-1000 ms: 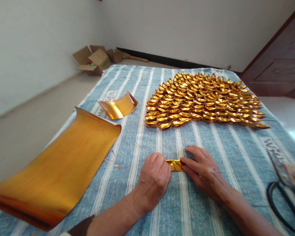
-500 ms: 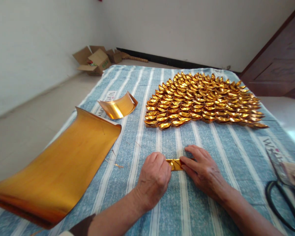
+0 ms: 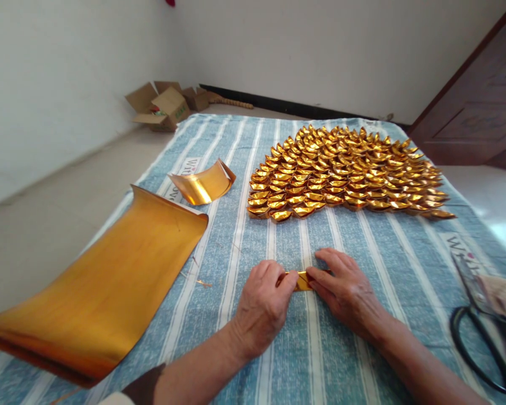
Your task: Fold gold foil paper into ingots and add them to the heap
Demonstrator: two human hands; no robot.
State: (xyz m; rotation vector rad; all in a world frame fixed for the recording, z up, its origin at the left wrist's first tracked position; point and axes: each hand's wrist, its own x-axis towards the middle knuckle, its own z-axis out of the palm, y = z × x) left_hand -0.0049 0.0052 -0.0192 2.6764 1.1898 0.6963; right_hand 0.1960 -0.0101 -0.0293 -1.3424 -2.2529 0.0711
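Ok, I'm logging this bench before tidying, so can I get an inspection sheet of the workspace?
Surface: blue-and-white striped cloth covering the table.
Job's things: small folded gold foil strip; large curled gold foil sheet; smaller curled gold foil piece; spread of folded gold foil ingots.
Clutter: black-handled scissors at the right edge, beside papers.
Grip: left hand and right hand both press on the strip.
Cables: nothing seen.
Surroundings: open cardboard boxes on the floor, brown wooden door at right.
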